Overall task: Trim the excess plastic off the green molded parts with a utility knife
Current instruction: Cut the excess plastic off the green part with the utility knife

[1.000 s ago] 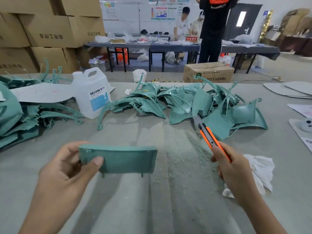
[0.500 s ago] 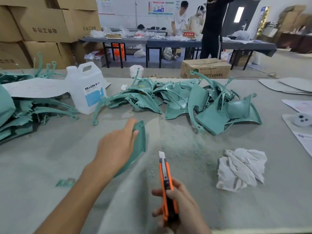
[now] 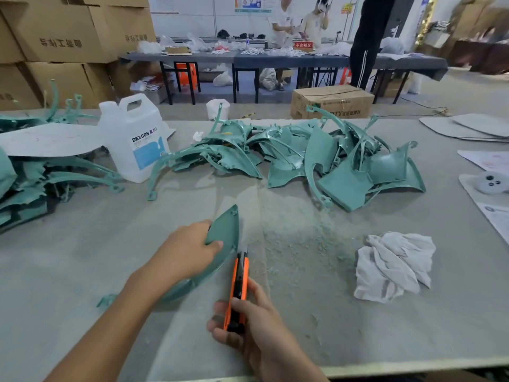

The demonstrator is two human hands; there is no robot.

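Now the left hand grips a green part (held on edge), while the right hand clenches the knife against its rim.

Factory workshop: stacked cardboard boxes, long work tables with workers, heaps of green molded parts, plastic shavings on bench.

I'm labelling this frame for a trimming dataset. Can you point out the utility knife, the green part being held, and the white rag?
utility knife (image 3: pixel 239 282): head view, on its orange body above the grip.
green part (image 3: pixel 224 235): head view, on its broad flat face.
white rag (image 3: pixel 394 267): head view, middle of the crumpled cloth.
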